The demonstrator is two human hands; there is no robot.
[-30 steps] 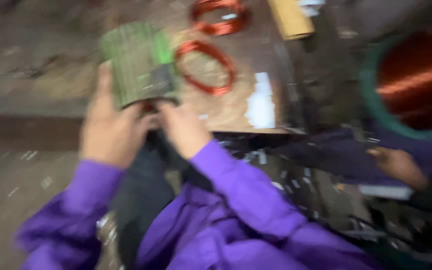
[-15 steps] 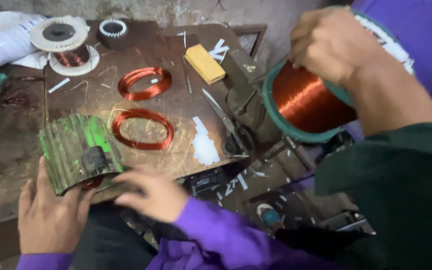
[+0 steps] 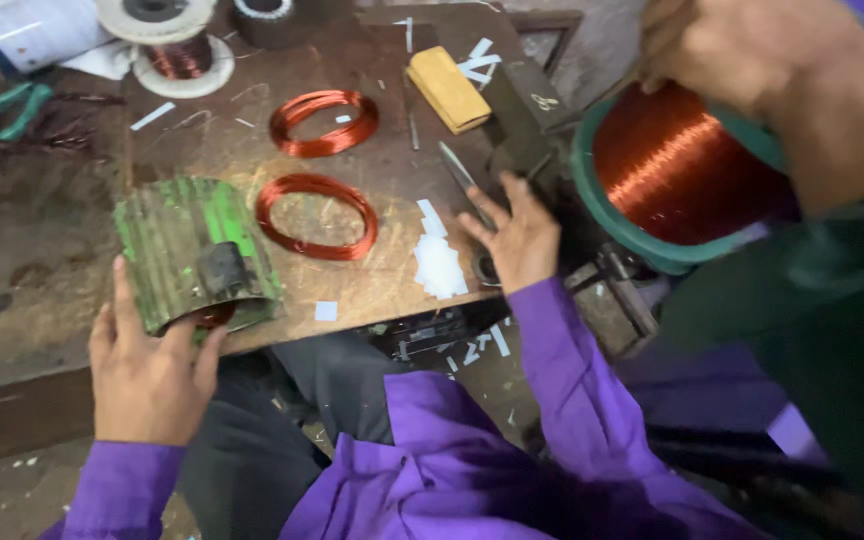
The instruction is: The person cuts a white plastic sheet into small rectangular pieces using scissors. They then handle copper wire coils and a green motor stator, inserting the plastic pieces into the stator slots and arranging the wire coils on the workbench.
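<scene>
My left hand (image 3: 147, 370) grips the near end of a green ribbed motor housing (image 3: 192, 250) that rests on the front edge of a worn metal-topped bench (image 3: 392, 180). My right hand (image 3: 514, 235) lies on the bench's right edge with its fingers spread, next to a thin metal tool (image 3: 464, 180) and white paper scraps (image 3: 439, 262). Two copper wire coils lie on the bench: one (image 3: 317, 215) just right of the housing, one (image 3: 324, 122) farther back.
Another person in a dark green sleeve (image 3: 812, 290) holds a large green spool of copper wire (image 3: 682, 165) at the right. A yellow block (image 3: 449, 88), a white wire spool (image 3: 167, 45) and green-handled pliers (image 3: 7, 108) lie farther back.
My right hand has left the housing and moved right to the bench's edge. The view has steadied and shifted, and my left hand still holds the housing.
</scene>
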